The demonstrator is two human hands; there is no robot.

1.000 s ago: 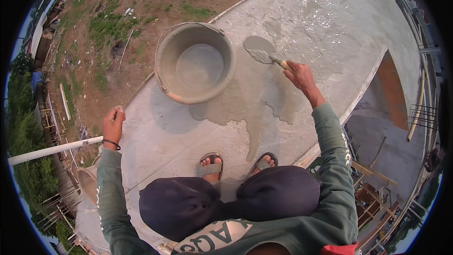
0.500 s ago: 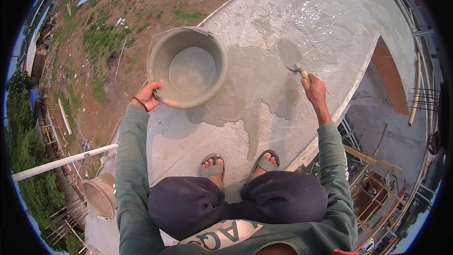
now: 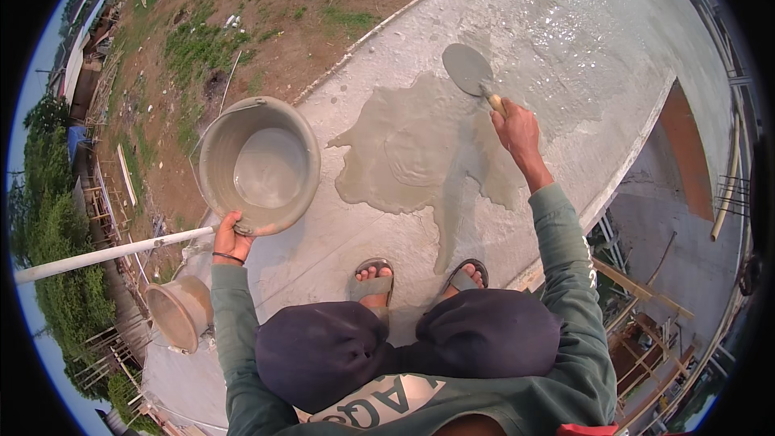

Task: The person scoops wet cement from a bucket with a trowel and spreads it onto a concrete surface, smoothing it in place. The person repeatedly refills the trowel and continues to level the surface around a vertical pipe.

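Note:
My left hand (image 3: 233, 239) grips the near rim of a round grey bucket (image 3: 211, 163), which is tilted so its inside faces me. A cement-coloured film coats its bottom. In my right hand (image 3: 517, 131) is the wooden handle of a trowel (image 3: 466, 69) with a rounded blade. The blade lies at or just over the slab, by the far right side of the spread wet cement (image 3: 404, 149). From that puddle a narrow tongue runs toward my feet.
A second bucket (image 3: 179, 315) stands at my left, near a white pipe (image 3: 113, 255). The slab's raised edge (image 3: 387, 23) drops to bare ground on the left. At right, another edge (image 3: 626, 153) borders a lower level with timber. My sandalled feet (image 3: 374, 281) are on the slab.
The bucket has moved left and nearer to me, off the wet cement, uncovering more of the puddle. My right hand has carried the trowel left and a little farther away.

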